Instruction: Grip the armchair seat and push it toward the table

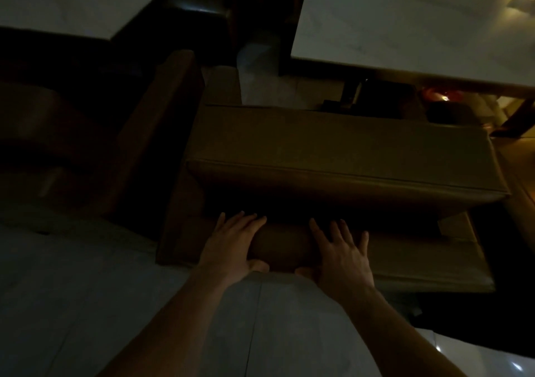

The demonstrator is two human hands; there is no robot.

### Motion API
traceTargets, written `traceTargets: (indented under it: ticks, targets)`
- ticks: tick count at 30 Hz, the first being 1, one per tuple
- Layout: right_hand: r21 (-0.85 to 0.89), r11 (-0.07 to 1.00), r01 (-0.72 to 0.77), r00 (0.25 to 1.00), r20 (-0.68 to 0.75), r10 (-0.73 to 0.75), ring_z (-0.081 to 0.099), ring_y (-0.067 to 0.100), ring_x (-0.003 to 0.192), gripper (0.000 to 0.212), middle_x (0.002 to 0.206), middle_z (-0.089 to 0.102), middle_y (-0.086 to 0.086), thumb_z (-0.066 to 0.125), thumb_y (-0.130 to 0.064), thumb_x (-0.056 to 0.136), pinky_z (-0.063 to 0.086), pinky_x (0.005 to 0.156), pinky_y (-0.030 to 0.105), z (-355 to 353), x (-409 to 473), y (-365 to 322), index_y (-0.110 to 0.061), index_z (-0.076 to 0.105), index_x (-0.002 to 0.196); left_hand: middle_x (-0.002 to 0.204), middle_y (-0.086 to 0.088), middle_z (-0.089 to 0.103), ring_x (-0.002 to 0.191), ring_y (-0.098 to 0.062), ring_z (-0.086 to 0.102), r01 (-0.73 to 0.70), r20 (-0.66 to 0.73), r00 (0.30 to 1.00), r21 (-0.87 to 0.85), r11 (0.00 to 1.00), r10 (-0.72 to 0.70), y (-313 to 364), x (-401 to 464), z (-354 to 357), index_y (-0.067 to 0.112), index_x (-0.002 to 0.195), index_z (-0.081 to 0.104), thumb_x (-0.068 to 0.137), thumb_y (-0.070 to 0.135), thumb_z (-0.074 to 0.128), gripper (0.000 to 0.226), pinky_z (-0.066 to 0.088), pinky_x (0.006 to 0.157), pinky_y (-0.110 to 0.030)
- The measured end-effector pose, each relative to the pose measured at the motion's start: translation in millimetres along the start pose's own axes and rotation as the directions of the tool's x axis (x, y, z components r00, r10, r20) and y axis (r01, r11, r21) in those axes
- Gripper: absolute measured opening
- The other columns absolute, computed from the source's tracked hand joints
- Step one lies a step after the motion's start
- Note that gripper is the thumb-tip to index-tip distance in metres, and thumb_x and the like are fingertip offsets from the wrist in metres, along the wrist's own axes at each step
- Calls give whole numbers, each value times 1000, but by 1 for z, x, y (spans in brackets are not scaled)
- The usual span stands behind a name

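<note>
Cardboard box [341, 156]: both hands flat on flap

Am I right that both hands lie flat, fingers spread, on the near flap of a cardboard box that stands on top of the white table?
Not quite: the head view shows the cardboard box standing on the floor, below the white table. The left hand and right hand do lie flat, fingers spread, on its near flap.

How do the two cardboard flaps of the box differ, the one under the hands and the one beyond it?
The near flap lies low and flat under the left hand and right hand; the far flap sits higher, with nothing touching it. The far flap catches more light, while the near flap is partly shadowed. Both are plain brown cardboard.
</note>
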State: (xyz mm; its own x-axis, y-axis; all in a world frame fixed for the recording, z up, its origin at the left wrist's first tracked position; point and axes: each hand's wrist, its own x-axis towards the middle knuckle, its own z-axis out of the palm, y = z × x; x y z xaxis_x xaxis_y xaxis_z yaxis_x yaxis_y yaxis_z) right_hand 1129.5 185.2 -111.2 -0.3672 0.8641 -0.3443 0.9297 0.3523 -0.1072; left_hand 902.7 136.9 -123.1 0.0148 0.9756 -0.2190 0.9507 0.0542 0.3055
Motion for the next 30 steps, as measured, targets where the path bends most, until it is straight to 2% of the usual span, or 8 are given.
traceTargets:
  ticks: [4,7,14,17,22,25,30]
  targets:
    - [55,998,-12,999,48,9,-11,31,152,104,166,-6,9,58,-70,82,3,120,62,-8,-12,-2,-38,-9,155,160,3,20,146,-20,13,16,23,1000,57,998,-18,11,-4,-8,35,153,14,71,68,68,103,2,120,-44]
    - [112,993,-46,997,68,39,-8,30,152,101,167,-6,7,60,-67,83,4,122,57,-22,-33,6,-39,-7,155,160,2,20,145,-19,16,-25,0,1000,40,999,25,36,-8,-18,35,153,13,74,69,63,100,5,121,-41]
    - [167,966,-196,979,-21,202,-3,29,153,95,167,-1,7,53,-70,86,11,122,56,-71,-105,79,-37,-1,156,160,7,17,146,-18,13,-145,-21,989,-42,989,144,143,-11,-52,36,153,12,81,69,57,92,7,120,-39]
    - [172,949,-264,957,-77,280,-2,30,153,97,167,-1,8,53,-72,85,11,122,55,-87,-143,128,-38,-2,156,161,9,14,147,-17,9,-193,-18,981,-52,980,193,203,-15,-59,37,153,11,82,70,55,90,8,120,-39]
    - [202,924,-325,928,-119,352,-4,31,153,100,166,-4,10,62,-60,86,6,123,54,-109,-222,238,-38,-6,155,161,10,16,147,-14,11,-287,-40,958,-47,957,285,324,-26,-50,36,153,12,81,73,52,90,9,120,-39]
    - [257,899,-354,902,-162,401,-2,31,153,97,166,-1,9,56,-70,84,6,122,53,-113,-274,310,-38,-1,156,160,10,19,146,-14,14,-328,-53,944,-47,943,326,402,-36,-36,36,152,15,81,72,53,88,11,120,-37]
    - [272,842,-465,838,-171,518,4,32,153,93,166,6,12,48,-76,84,16,121,53,-110,-364,430,-36,5,156,157,12,23,143,-16,22,-390,-38,921,-84,917,388,534,-54,-5,39,151,17,80,73,52,86,26,115,-41]
